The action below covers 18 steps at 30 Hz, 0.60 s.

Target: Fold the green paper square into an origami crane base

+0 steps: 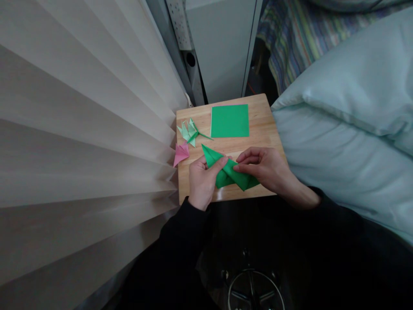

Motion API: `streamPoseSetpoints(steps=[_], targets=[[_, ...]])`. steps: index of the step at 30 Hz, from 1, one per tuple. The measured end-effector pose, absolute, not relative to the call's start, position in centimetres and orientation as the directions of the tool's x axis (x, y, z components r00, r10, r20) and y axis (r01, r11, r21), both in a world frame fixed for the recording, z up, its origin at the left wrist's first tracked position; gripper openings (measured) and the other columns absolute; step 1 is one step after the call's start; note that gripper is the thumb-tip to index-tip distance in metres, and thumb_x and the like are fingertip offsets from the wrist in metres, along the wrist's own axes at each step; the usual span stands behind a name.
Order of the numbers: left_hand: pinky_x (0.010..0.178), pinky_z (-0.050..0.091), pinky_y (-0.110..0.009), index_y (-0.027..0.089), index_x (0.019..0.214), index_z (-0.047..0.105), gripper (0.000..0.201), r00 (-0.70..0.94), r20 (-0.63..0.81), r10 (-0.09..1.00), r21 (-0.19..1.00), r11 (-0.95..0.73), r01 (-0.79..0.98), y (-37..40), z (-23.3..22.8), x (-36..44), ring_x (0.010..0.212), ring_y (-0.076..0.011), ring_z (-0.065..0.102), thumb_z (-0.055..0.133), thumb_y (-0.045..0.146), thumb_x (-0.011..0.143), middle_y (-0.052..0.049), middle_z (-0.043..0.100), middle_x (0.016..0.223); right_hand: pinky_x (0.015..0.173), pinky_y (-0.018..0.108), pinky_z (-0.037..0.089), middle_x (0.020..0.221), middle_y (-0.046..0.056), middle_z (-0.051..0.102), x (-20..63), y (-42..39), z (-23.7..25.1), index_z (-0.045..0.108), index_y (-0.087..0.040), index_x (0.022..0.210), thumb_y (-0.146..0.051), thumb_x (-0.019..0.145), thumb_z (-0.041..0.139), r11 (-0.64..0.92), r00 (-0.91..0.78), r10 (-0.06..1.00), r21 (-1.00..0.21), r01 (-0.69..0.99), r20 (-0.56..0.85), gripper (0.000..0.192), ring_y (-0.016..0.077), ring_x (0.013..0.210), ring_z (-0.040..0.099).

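- While I look down at the small wooden desk (258, 129), both my hands meet over its near edge on one piece of dark green folded paper (230, 172).
- My left hand (201, 183) is curled, with the thumb pressed on top of the paper's left part and the other fingers tucked underneath, so it has the paper pinched.
- My right hand (266, 168) is also bent in, its fingertips (237, 168) nipping the paper near the middle fold; the hand is closed on the paper, not spread.
- The folded paper sits just above the desk's front half, one pointed flap sticking up and to the left, another running down to the right below my right hand.
- Farther back on the desk lies a flat green square sheet (229, 121), well apart from my hands.
- Left of that sheet rests a pale green folded flower (189, 131) with a thin dark green stem, near the desk's left edge.
- Just below it, a pink folded flower (181, 153) hangs partly over the left edge, touching the pleated blind (80, 129).
- To the right of the desk lies a pale blue pillow (348, 107).
- My black sleeves (180, 232) fill the foreground.
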<state>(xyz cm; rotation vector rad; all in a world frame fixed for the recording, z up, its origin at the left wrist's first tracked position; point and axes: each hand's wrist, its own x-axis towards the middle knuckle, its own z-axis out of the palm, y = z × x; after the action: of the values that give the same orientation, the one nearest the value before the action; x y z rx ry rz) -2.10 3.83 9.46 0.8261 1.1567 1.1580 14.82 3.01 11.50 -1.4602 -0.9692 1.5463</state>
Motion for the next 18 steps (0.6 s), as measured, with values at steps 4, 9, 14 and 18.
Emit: streamPoseSetpoints(steps=[4,9,14,18], targets=[[0.071,0.06,-0.028,0.019,0.082,0.081,0.019,-0.008,-0.23,0.973,0.95,0.223,-0.219,3.88,9.24,-2.23,0.07,-0.0152,0.074,0.09,0.033,0.074,-0.004,0.081,0.081,0.054,0.025,0.051,0.068,0.001,0.076,14.75,3.01,11.38,0.069,-0.019,0.077,-0.033,0.06,0.094,-0.404,-0.032,0.915,-0.914,-0.044,-0.403,0.033,0.0153,0.061,0.069],[0.07,0.06,-0.028,0.019,0.078,0.08,0.02,0.019,-0.212,0.977,0.952,0.211,-0.223,3.93,9.65,-2.13,0.068,-0.0154,0.074,0.091,0.035,0.072,-0.003,0.081,0.079,0.055,0.024,0.048,0.067,0.001,0.075,14.98,3.04,11.12,0.069,-0.02,0.079,-0.027,0.062,0.093,-0.371,-0.04,0.928,-0.928,-0.039,-0.369,0.03,0.0149,0.062,0.068],[0.07,0.061,-0.028,0.019,0.078,0.079,0.023,0.011,-0.238,0.971,0.931,0.231,-0.283,3.94,9.76,-2.16,0.067,-0.0148,0.073,0.092,0.038,0.072,-0.003,0.08,0.078,0.054,0.025,0.048,0.069,0.002,0.075,15.07,2.89,11.25,0.071,-0.018,0.078,-0.027,0.067,0.089,-0.358,-0.033,0.933,-0.933,0.034,-0.359,0.023,0.0159,0.063,0.069],[0.068,0.06,-0.027,0.021,0.083,0.078,0.025,-0.029,-0.273,0.962,0.906,0.247,-0.344,4.31,9.94,-2.64,0.068,-0.0144,0.073,0.09,0.041,0.074,-0.001,0.08,0.079,0.052,0.025,0.05,0.071,0.003,0.075,15.07,2.84,11.62,0.072,-0.019,0.078,-0.028,0.067,0.087,-0.344,-0.014,0.938,-0.934,0.1,-0.347,0.021,0.0174,0.064,0.07]])
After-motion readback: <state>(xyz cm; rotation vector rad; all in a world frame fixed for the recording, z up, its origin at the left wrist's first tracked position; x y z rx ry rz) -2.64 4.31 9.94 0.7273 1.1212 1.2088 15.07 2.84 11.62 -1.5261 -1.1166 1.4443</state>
